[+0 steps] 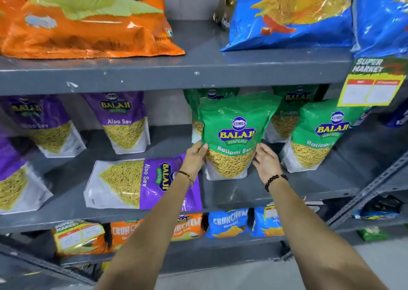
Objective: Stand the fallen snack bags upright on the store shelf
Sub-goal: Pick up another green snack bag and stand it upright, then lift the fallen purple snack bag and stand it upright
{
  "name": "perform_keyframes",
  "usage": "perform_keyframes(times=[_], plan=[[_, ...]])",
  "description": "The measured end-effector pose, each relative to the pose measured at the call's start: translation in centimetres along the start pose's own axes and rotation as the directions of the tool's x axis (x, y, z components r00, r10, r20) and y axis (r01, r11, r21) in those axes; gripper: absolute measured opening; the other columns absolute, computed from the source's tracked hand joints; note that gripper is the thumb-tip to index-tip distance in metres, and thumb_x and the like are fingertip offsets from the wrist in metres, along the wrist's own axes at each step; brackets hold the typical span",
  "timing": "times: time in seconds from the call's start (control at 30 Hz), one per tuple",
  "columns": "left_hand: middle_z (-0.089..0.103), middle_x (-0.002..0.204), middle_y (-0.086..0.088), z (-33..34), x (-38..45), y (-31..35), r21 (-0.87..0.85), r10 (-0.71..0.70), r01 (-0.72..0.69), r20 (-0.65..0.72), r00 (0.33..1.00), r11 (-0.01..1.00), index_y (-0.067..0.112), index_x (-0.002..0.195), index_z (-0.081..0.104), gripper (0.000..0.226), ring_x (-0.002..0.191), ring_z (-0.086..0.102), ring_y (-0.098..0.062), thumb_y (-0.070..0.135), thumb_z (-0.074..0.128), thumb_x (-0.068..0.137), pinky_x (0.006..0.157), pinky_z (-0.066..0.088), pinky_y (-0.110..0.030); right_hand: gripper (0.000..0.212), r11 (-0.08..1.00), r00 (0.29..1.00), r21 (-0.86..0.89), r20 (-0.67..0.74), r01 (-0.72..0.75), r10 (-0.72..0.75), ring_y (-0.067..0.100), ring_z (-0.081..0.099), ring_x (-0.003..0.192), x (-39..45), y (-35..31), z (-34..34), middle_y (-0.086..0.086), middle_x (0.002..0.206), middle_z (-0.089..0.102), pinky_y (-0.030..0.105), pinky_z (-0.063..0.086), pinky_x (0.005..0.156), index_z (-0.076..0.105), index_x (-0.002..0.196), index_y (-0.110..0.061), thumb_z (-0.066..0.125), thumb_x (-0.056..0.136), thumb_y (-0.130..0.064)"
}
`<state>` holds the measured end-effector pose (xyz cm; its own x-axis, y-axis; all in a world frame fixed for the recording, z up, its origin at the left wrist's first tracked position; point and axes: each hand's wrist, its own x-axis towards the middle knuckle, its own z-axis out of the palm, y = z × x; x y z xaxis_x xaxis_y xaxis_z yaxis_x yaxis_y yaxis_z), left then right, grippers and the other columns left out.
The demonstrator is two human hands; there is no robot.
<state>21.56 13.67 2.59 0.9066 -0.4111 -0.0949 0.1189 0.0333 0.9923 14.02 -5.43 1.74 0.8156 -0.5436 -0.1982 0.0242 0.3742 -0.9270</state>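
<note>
A green Ratlami Sev bag (236,133) stands upright on the middle grey shelf (276,190). My left hand (195,157) grips its lower left edge and my right hand (266,162) touches its lower right edge. A purple Aloo Sev bag (132,183) lies flat on its side on the same shelf, just left of my left wrist. More green bags stand behind, and another green bag (315,137) stands to the right. Purple bags (123,122) stand at the back left.
The upper shelf holds a large orange bag (88,18) and blue bags (291,13). A yellow supermarket price tag (373,86) hangs from the upper shelf edge at right. The lower shelf carries orange and blue Crunchem bags (227,223). A slanted metal brace (371,186) crosses the right side.
</note>
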Motion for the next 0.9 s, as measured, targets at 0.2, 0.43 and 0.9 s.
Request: perform_keyframes(times=[0.2, 0.43, 0.9], plan=[[0.055, 0.131, -0.021, -5.0, -0.2, 1.4, 0.399, 0.040, -0.067, 0.076, 0.996, 0.915, -0.003, 0.127, 0.049, 0.043, 0.115, 0.055, -0.026, -0.005, 0.056, 0.085, 0.096, 0.041, -0.022, 0.033, 0.997, 0.969, 0.055, -0.238, -0.054, 0.066, 0.022, 0.053, 0.121, -2.1, 0.6, 0.7, 0.009, 0.126, 0.060, 0.036, 0.042, 0.099, 0.054, 0.125, -0.007, 0.050, 0.092, -0.010], [0.044, 0.143, -0.018, -19.9, -0.4, 3.1, 0.966, -0.117, 0.172, -0.152, 0.981, 0.191, 0.010, 0.135, 0.041, 0.053, 0.131, 0.040, -0.036, 0.043, 0.030, 0.096, 0.111, 0.029, -0.048, 0.032, 0.992, 0.852, 0.110, -0.514, -0.055, 0.104, 0.035, 0.051, 0.122, -8.7, 4.7, 5.7, 0.023, 0.128, 0.057, 0.046, 0.039, 0.107, 0.056, 0.120, 0.003, 0.050, 0.091, -0.009], [0.049, 0.137, -0.014, -25.5, -6.5, 2.0, 0.767, -0.263, 0.144, 0.033, 0.964, 0.625, 0.007, 0.129, 0.051, 0.049, 0.117, 0.049, -0.023, 0.035, 0.055, 0.089, 0.088, 0.041, -0.017, 0.036, 0.868, 0.851, 0.157, -0.178, -0.470, 0.493, 0.020, 0.051, 0.045, -19.2, 13.4, 21.6, 0.007, 0.052, 0.054, 0.032, 0.041, 0.064, 0.043, 0.068, -0.017, 0.034, 0.097, -0.036]])
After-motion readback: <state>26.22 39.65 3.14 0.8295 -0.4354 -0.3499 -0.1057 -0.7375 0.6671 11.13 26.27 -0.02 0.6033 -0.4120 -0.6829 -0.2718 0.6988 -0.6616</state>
